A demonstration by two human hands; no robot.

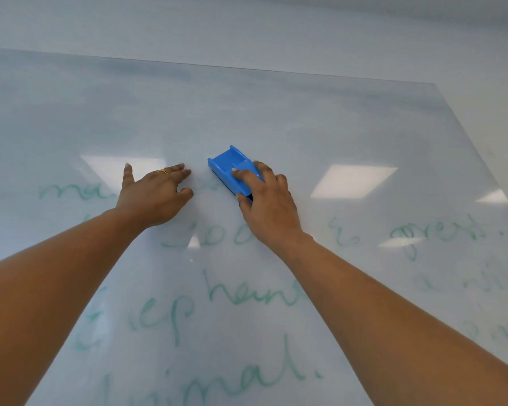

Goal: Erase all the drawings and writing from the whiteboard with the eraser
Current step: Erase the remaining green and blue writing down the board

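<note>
Left hand (156, 194) lies flat on the whiteboard (276, 112), fingers spread and relaxed, holding nothing (gold ring (162, 171) on one finger). Just beside it at 3 o'clock is the blue eraser (230, 165), pad against the board, its long axis toward 11 o'clock. Right hand (267, 200) grasps the eraser's near end, thumb and fingers clamped on its sides. Faint green writing (235, 298) runs at 6 o'clock of both hands.

writing (175, 326) blurry, bottom line cropped

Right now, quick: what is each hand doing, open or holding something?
Left hand: open, resting on the whiteboard, holding nothing.
Right hand: grips the blue eraser.
</note>
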